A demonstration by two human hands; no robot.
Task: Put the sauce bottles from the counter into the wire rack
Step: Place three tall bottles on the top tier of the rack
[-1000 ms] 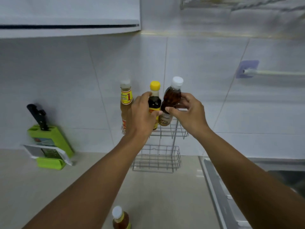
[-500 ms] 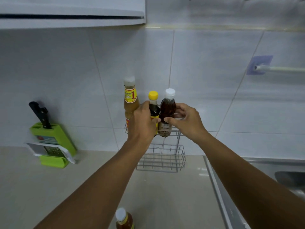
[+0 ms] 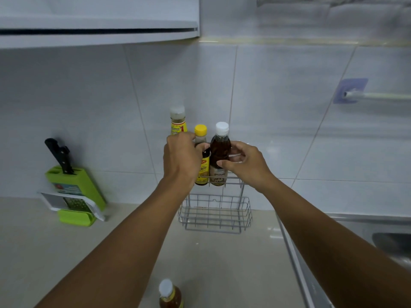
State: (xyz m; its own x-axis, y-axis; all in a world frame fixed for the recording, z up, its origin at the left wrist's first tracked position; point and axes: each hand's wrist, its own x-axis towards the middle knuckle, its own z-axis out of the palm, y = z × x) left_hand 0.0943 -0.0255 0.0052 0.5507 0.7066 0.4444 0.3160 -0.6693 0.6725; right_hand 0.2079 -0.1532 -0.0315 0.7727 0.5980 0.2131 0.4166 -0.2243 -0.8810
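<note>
A two-tier wire rack (image 3: 215,215) stands against the tiled wall. Its upper tier holds three bottles: a tall yellow-labelled one with a clear cap (image 3: 177,121), a dark yellow-capped bottle (image 3: 202,161) and a brown white-capped bottle (image 3: 219,152). My left hand (image 3: 181,161) wraps the yellow-capped bottle and hides the tall bottle's lower part. My right hand (image 3: 245,164) holds the brown white-capped bottle by its side, thumb on the label. The bottle stands upright in the tier. Another white-capped sauce bottle (image 3: 170,294) stands on the counter at the bottom edge.
A green knife block (image 3: 74,190) with a black-handled knife and a grater stands at the left on the beige counter (image 3: 55,252). A steel sink (image 3: 378,238) lies to the right. A cabinet (image 3: 97,30) hangs overhead; a towel rail (image 3: 373,96) is on the wall.
The brown white-capped bottle went from tilted above the rack to upright and lower, standing in the upper tier. Both hands stayed on their bottles.
</note>
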